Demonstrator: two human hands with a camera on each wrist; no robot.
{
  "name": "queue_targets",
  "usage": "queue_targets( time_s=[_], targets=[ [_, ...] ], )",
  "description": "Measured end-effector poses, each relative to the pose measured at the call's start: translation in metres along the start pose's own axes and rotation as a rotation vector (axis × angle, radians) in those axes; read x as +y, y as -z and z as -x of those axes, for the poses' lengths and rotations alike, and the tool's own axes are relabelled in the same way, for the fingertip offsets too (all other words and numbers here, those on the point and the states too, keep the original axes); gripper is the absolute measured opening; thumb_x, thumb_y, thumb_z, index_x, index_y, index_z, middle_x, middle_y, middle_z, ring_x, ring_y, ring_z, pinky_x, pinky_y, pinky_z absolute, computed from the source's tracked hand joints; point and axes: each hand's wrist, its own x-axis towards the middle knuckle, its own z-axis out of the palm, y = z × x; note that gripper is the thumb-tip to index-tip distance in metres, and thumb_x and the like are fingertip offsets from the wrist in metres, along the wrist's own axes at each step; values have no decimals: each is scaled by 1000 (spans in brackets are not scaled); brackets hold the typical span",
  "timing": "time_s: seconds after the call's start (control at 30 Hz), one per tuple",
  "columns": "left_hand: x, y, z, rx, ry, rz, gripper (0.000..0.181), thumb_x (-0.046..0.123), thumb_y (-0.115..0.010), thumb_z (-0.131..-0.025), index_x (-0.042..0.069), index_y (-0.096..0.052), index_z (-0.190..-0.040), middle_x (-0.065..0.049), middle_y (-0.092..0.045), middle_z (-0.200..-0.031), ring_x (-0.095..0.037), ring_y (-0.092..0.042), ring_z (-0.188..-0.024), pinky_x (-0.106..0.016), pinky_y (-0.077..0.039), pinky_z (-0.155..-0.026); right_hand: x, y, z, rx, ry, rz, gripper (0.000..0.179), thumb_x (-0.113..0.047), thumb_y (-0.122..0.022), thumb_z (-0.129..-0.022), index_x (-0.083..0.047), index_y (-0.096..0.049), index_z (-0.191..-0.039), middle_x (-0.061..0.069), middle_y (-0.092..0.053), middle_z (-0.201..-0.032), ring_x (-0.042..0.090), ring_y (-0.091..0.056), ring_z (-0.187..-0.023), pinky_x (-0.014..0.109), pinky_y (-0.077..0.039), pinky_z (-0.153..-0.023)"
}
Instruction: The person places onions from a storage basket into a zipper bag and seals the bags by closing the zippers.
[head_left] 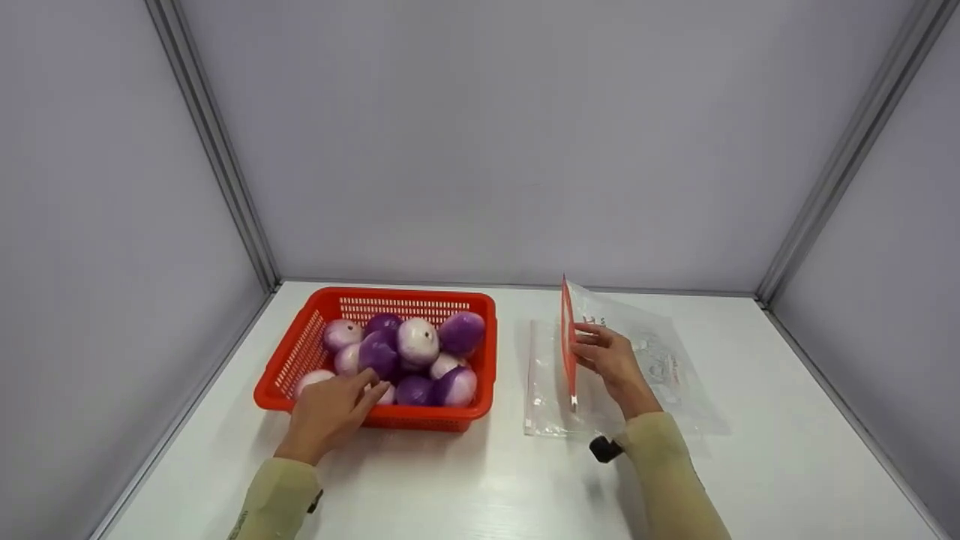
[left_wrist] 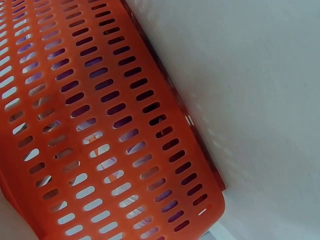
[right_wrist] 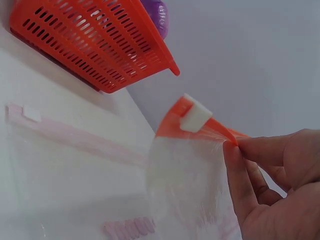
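My left hand [head_left: 326, 412] reaches over the near rim of a red plastic basket [head_left: 486, 352], its fingertips down among several purple-and-white onions [head_left: 418, 341]. The basket wall [left_wrist: 115, 105] covers most of this hand's work in the left wrist view; I cannot tell whether the fingers grip an onion. My right hand [head_left: 611, 364] pinches the orange zip edge of a clear zip bag [head_left: 568, 337] between thumb and fingers. That edge stands raised, with a white slider [right_wrist: 196, 117] at its near end. The rest of the bag trails to the right.
Another clear zip bag [head_left: 536, 409] with a pale pink zip strip lies flat under the raised one. Everything is on a white table [head_left: 480, 487], with grey walls [head_left: 517, 150] behind and at both sides.
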Motion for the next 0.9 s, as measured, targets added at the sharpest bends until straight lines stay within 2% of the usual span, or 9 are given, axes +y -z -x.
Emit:
queue_targets(
  time_s=[0.13, 0.3, 0.37, 0.43, 0.5, 0.57, 0.67, 0.73, 0.9],
  targets=[
    [1, 0, -2, -8, 5, 14, 36, 54, -50, -105, 20, -64, -106, 4, -49, -67, -19, -53, -67, -40, -55, -69, -5, 2, 6, -3, 10, 17, 47, -1, -68, -98, 0, -58, -143, 13, -66, -118, 13, -70, -96, 24, -60, -87],
    [3, 4, -3, -21, 14, 70, 31, 52, -53, -104, 21, -58, -100, 3, -47, -66, -18, -48, -65, -34, -46, -64, -11, 2, 11, -13, 18, 18, 46, -1, -68, -98, -1, -58, -143, 13, -67, -118, 14, -71, -97, 26, -61, -88],
    [6, 6, -3, 2, 5, 77, 31, 51, -56, -104, 20, -61, -104, 1, -56, -71, -19, -53, -69, -36, -50, -67, -12, 2, 14, -20, 15, 23, 47, -2, -68, -98, -2, -58, -144, 12, -67, -118, 15, -71, -98, 26, -61, -89],
    [12, 9, -3, 39, -12, 83, 36, 50, -59, -102, 18, -66, -114, -3, -70, -89, -24, -65, -83, -42, -58, -80, -13, 2, 16, -19, 9, 25, 46, -2, -68, -98, -3, -59, -143, 12, -67, -118, 16, -71, -98, 26, -61, -89],
    [23, 12, -5, 77, -32, 86, 43, 50, -62, -101, 16, -67, -126, -7, -75, -113, -30, -70, -105, -50, -58, -96, -13, 1, 18, -23, 9, 29, 47, -2, -68, -97, -3, -59, -143, 12, -67, -118, 16, -71, -99, 26, -61, -89],
    [36, 14, -8, 113, -61, 103, 47, 48, -64, -100, 16, -66, -135, -8, -71, -130, -33, -66, -122, -54, -53, -106, -14, 1, 19, -21, 11, 29, 47, -2, -69, -97, -3, -59, -143, 12, -67, -117, 16, -70, -98, 26, -61, -89],
    [60, 17, -16, 129, -96, 188, 48, 45, -66, -99, 19, -64, -139, -4, -68, -136, -31, -63, -128, -55, -48, -112, -15, 1, 21, -31, 21, 20, 47, -2, -69, -97, -3, -59, -143, 11, -67, -116, 16, -71, -98, 26, -61, -88],
    [76, 16, -23, 109, -113, 259, 49, 44, -66, -100, 23, -61, -144, -1, -66, -140, -29, -60, -132, -54, -45, -115, -16, 2, 22, -47, 37, 10, 48, -1, -69, -97, -1, -58, -143, 11, -67, -115, 15, -71, -97, 26, -61, -88],
    [115, 10, -43, 1, -144, 472, 55, 41, -65, -102, 28, -51, -153, 1, -58, -151, -25, -53, -140, -51, -41, -120, -18, 3, 24, -83, 77, 1, 50, -1, -69, -97, 3, -55, -145, 13, -67, -116, 14, -71, -96, 26, -61, -89]
  ],
)
